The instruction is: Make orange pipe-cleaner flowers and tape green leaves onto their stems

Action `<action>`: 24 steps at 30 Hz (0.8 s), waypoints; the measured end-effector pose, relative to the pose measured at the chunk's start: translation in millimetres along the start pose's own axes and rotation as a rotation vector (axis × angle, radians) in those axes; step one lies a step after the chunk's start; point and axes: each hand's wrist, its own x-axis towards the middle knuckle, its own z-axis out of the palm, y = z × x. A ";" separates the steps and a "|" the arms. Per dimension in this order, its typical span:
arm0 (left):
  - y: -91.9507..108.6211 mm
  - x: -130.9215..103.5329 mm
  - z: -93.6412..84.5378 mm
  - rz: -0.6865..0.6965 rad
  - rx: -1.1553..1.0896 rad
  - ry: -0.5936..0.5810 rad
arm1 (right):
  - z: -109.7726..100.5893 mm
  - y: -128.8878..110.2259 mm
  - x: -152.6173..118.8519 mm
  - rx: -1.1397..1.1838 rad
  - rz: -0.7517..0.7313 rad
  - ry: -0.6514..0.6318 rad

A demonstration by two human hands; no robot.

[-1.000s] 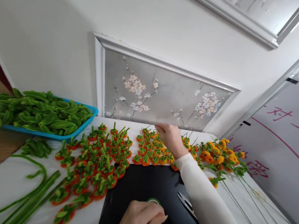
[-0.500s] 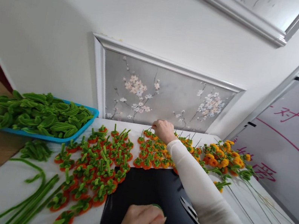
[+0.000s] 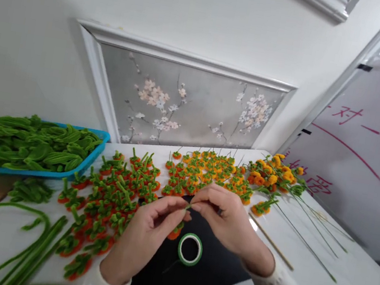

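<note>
My left hand (image 3: 153, 231) and my right hand (image 3: 226, 217) meet fingertip to fingertip above a black mat (image 3: 151, 284). Both are closed in a pinch on a thin green strip (image 3: 188, 206). Just under the left fingers shows part of an orange fuzzy flower (image 3: 175, 233); whether it hangs from them or lies on the mat I cannot tell. Below the hands a roll of green tape (image 3: 188, 263) lies flat on the mat.
Left of the mat stand many orange-red flower heads (image 3: 123, 194), with yellow-orange ones (image 3: 208, 165) behind. A blue tray (image 3: 95, 156) holds green fuzzy leaves. Green pipe cleaners (image 3: 36, 253) lie front left. On the right are stemmed flowers (image 3: 272, 173) and a thin stick (image 3: 273, 241).
My right hand has come back from the far flowers to meet my left hand. The left has let go of the tape roll, which now lies on the mat. The view has shifted.
</note>
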 end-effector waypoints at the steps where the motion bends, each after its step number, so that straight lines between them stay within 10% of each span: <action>1: 0.2 0.2 2.2 -0.009 -0.004 -0.035 | 0.8 -0.1 -4.1 0.011 0.014 0.004; 24: -8.4 -7.7 15.9 0.308 0.535 0.181 | 15.0 12.2 -25.8 0.072 0.080 0.134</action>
